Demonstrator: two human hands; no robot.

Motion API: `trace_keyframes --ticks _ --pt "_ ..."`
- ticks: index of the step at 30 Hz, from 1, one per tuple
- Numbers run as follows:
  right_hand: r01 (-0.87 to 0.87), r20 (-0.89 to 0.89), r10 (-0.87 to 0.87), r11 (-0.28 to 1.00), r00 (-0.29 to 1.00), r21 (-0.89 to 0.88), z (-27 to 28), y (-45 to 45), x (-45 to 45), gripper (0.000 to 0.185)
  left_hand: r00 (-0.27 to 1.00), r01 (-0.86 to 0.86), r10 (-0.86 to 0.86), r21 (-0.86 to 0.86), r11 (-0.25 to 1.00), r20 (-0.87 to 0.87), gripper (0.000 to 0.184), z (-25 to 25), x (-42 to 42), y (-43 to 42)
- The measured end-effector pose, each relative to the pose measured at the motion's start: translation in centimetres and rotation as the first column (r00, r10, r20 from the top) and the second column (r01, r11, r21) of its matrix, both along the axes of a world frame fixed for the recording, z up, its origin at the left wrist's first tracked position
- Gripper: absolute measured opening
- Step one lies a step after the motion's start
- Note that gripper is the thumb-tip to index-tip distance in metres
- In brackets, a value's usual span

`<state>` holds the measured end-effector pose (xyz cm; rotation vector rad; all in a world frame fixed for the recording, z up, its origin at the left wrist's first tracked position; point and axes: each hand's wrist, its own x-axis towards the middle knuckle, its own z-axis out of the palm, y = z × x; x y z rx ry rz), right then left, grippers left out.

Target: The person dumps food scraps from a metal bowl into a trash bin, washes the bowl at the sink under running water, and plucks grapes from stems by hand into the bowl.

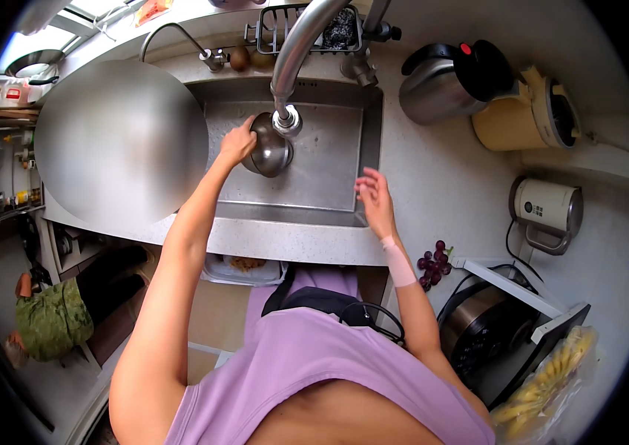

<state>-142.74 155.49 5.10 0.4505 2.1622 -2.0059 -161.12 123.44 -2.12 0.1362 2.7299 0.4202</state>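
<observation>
A small round metal bowl (268,154) is in the left part of the steel sink (322,174), tilted under the spout of the large faucet (285,111). My left hand (239,141) grips the bowl's left rim. Over the sink's right edge hangs my right hand (375,199), its fingers apart and slightly bent, with nothing in it. A pale band (399,263) wraps my right wrist.
Right of the sink stand a metal kettle (437,89), a cream pot (518,119) and a white electric kettle (546,208). Grapes (435,265) lie near the counter's front edge. A blurred oval covers the left side. Another person (55,315) is at lower left.
</observation>
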Motion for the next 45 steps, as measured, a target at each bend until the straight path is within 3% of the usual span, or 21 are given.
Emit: trace_keyframes --ticks 1,2,4,8,11,15,23,27,29,33,36,38,39,40,42,43,45 --pt "0.001 -0.058 0.002 0.998 0.998 0.059 0.5 0.3 -2.6 0.039 0.904 -0.338 0.217 0.305 0.89 0.368 0.054 4.1 1.0 0.8" --pt "0.004 -0.11 0.009 0.993 0.994 0.118 1.4 0.5 -5.6 0.042 0.906 -0.336 0.214 0.31 0.89 0.366 0.054 4.3 1.7 0.9" --pt "0.048 -0.232 0.009 0.97 0.973 0.24 1.7 1.1 -11.7 0.047 0.716 -0.665 0.243 0.534 0.522 0.654 0.05 3.9 3.2 0.5" --pt "0.078 -0.132 -0.03 0.923 0.991 0.376 2.8 0.9 -21.4 0.059 0.648 -0.746 0.134 0.591 0.307 0.749 0.061 5.1 5.6 2.4" --pt "-0.023 0.009 0.022 0.921 1.0 0.388 2.8 1.4 -24.4 0.05 0.639 -0.741 0.029 0.605 0.29 0.769 0.076 5.6 6.5 3.4" --pt "0.027 -0.045 -0.01 0.917 0.999 0.397 2.3 1.5 -24.5 0.046 0.63 -0.743 0.015 0.596 0.305 0.777 0.08 6.0 7.2 4.4" --pt "0.088 -0.157 -0.051 0.966 0.986 0.241 2.1 1.4 -22.6 0.035 0.633 -0.725 0.017 0.585 0.363 0.774 0.085 5.9 8.0 4.2" --pt "0.083 -0.172 -0.047 0.975 0.984 0.207 1.9 1.5 -22.4 0.035 0.646 -0.718 0.046 0.586 0.375 0.762 0.083 6.3 8.9 3.7" --pt "0.035 -0.169 0.014 0.959 0.985 0.282 2.0 1.5 -22.3 0.047 0.635 -0.719 0.034 0.575 0.39 0.772 0.083 6.3 9.3 3.4" --pt "0.052 -0.136 -0.024 0.977 0.99 0.206 1.6 1.4 -22.2 0.043 0.594 -0.736 -0.017 0.551 0.394 0.805 0.082 6.1 9.8 3.6" --pt "0.278 -0.149 -0.264 0.957 0.953 0.078 1.0 -0.3 -21.0 0.034 0.618 -0.727 0.0 0.572 0.379 0.786 0.083 6.1 9.6 4.4" --pt "0.476 -0.347 -0.372 0.829 0.861 0.292 -0.8 -1.6 -19.2 0.036 0.644 -0.712 0.034 0.584 0.39 0.764 0.084 6.2 9.3 4.7" --pt "0.202 -0.306 -0.081 0.898 0.949 0.39 -0.8 -2.2 -17.9 0.035 0.667 -0.698 0.066 0.592 0.403 0.742 0.084 6.3 9.1 4.8" --pt "-0.084 -0.236 0.217 0.878 0.947 0.471 0.0 -3.2 -16.6 0.035 0.667 -0.698 0.067 0.592 0.403 0.742 0.084 6.6 8.9 4.7" --pt "-0.182 -0.395 0.608 0.672 0.688 0.717 -1.3 -4.9 -15.5 0.032 0.673 -0.676 0.032 0.596 0.433 0.739 0.085 7.4 8.5 4.5" --pt "-0.181 -0.398 0.607 0.674 0.688 0.716 -1.3 -5.4 -15.5 0.032 0.665 -0.682 0.038 0.586 0.437 0.746 0.083 7.4 8.5 4.4" --pt "-0.321 -0.182 0.721 0.501 0.669 0.804 -1.3 -6.4 -15.9 0.032 0.682 -0.665 0.057 0.585 0.464 0.729 0.082 7.6 8.5 4.2"
